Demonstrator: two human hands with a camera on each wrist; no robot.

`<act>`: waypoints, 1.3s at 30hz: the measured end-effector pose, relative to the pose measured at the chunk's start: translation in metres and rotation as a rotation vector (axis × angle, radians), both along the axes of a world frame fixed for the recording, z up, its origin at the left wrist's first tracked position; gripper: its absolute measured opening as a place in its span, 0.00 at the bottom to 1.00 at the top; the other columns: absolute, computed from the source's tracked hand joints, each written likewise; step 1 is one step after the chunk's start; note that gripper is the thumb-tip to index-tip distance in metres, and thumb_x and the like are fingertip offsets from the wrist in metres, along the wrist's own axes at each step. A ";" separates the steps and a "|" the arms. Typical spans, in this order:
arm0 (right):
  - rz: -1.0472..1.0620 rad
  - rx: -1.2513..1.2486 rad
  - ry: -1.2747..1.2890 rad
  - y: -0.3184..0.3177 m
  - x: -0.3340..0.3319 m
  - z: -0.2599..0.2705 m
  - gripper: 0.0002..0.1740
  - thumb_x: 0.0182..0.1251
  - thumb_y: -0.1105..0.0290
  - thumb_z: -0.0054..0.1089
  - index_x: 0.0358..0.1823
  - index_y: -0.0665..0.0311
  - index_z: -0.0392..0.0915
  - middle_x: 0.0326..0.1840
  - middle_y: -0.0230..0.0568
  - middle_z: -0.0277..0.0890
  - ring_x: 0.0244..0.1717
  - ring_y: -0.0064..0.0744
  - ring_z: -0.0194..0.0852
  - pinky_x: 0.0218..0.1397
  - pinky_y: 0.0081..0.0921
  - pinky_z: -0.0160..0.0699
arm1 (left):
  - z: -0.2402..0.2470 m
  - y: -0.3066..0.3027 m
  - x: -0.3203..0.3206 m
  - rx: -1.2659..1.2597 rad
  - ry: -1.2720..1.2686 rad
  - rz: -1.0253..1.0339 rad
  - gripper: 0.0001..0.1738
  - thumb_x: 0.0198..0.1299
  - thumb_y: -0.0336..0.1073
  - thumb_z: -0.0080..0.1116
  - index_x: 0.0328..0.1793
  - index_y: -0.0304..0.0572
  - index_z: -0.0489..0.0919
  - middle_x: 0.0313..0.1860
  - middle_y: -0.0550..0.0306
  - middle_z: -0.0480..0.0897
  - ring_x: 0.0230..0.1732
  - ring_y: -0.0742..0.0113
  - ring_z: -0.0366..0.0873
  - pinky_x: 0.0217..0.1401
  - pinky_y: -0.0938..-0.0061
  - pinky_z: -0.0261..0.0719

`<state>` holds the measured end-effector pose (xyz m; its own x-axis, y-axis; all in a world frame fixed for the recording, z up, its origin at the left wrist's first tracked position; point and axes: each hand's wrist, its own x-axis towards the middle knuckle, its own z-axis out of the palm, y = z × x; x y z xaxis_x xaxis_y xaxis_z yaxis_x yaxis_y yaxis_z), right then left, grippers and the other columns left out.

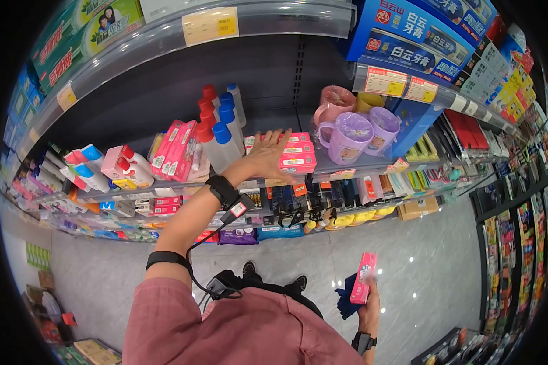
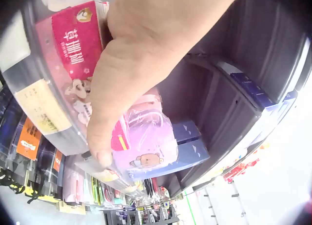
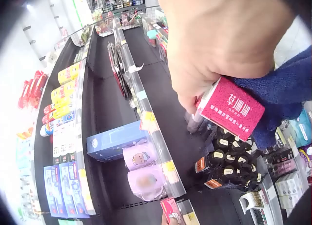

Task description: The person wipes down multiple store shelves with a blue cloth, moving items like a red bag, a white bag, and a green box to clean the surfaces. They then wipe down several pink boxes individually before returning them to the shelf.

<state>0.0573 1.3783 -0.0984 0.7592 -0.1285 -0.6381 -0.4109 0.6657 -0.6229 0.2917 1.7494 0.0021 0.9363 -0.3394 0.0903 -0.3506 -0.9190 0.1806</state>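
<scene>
On the middle shelf stands a stack of pink toothpaste boxes [image 1: 298,153]. My left hand [image 1: 268,157] lies over its left part, fingers across the top and thumb down the front. In the left wrist view, the thumb of that hand [image 2: 131,64] runs along the front of a pink box [image 2: 75,44]. Low over the floor, my right hand [image 1: 369,304] grips one pink toothpaste box [image 1: 363,277] together with a dark blue cloth [image 1: 347,298]. The right wrist view shows that box's printed end [image 3: 234,110] beside the cloth [image 3: 278,88].
Bottles with red and blue caps [image 1: 225,143] stand left of the stack. Wrapped purple mugs [image 1: 350,140] and a blue box [image 1: 414,125] are to its right. Price labels line the shelf edge [image 1: 210,25] above. Black-handled goods [image 1: 310,204] hang or stand below.
</scene>
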 end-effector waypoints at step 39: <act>0.614 0.008 -0.691 0.125 0.073 0.006 0.18 0.66 0.65 0.47 0.52 0.70 0.70 0.50 0.44 0.73 0.50 0.33 0.72 0.55 0.28 0.69 | -0.024 -0.091 -0.240 -1.113 0.399 0.374 0.31 0.44 0.40 0.64 0.51 0.32 0.64 0.31 0.47 0.75 0.34 0.62 0.76 0.34 0.70 0.74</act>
